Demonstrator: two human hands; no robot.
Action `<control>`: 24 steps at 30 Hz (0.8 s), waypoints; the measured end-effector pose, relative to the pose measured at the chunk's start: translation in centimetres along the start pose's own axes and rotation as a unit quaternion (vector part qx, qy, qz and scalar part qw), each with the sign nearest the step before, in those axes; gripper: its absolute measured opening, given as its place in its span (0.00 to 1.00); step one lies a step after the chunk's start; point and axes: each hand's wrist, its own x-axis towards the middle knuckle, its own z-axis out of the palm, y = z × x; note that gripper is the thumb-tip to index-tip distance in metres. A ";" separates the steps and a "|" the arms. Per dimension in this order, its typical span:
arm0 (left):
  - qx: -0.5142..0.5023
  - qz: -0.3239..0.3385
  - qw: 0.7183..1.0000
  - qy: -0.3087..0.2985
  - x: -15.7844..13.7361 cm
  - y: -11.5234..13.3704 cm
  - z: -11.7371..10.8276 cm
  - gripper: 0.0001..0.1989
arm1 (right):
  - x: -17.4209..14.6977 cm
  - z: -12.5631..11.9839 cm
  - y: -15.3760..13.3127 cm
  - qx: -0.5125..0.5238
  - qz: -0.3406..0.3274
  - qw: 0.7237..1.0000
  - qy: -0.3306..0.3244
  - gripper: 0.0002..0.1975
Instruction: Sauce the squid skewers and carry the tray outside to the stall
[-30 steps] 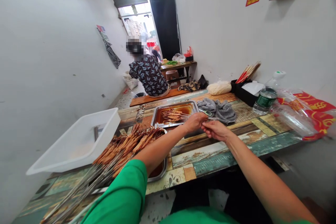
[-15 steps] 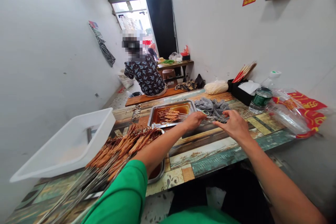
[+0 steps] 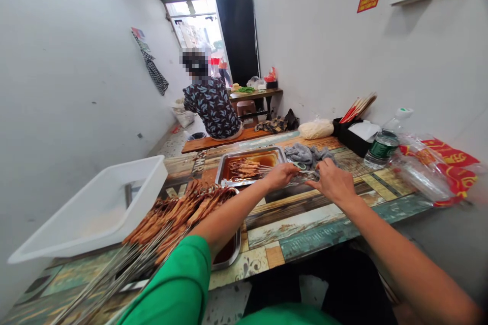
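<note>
In the head view my left hand is closed around a bundle of skewers just off the right edge of a metal tray. Their meat ends lie over brown sauce in that tray. My right hand has its fingers pinched together at the bare stick ends; the exact contact is partly hidden. A grey cloth lies crumpled behind both hands. Under my left forearm, a big heap of meat skewers rests across a second metal tray that also holds dark sauce.
A white plastic tub stands at the left. On the right are a black box with sticks, a water bottle and red-and-clear plastic packaging. A person sits on a bench beyond the table.
My right hand has moved slightly left, and its spread finger and thumb have closed at the stick ends. My left hand keeps its grip on the skewers.
</note>
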 end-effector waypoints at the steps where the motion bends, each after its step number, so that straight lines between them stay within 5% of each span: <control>1: -0.003 -0.001 1.000 -0.001 0.0 -0.1 -0.1 0.13 | 0.0 -0.1 0.0 0.002 0.001 1.000 -0.001 0.24; 8: -0.024 -0.006 1.000 -0.005 0.4 -0.2 -0.6 0.13 | 0.5 0.2 0.7 0.169 0.061 0.984 -0.004 0.27; 10: -0.023 -0.002 1.000 -0.007 0.5 -0.1 -0.9 0.13 | 0.7 1.0 1.0 0.328 0.109 0.938 -0.014 0.29; 12: -0.020 0.000 1.000 -0.011 0.5 0.0 -1.3 0.14 | 0.8 1.8 0.9 0.491 0.150 0.858 -0.032 0.30; 15: -0.025 0.000 1.000 -0.017 0.4 0.3 -1.8 0.13 | 0.7 2.5 0.2 0.611 0.166 0.771 -0.064 0.32; 20: -0.048 -0.005 0.999 -0.018 0.2 0.9 -2.5 0.13 | 0.5 2.2 -1.1 0.671 0.164 0.719 -0.073 0.38; 24: -0.056 -0.009 0.998 -0.020 0.1 1.1 -2.8 0.13 | 0.8 2.6 -1.2 0.662 0.158 0.729 -0.078 0.42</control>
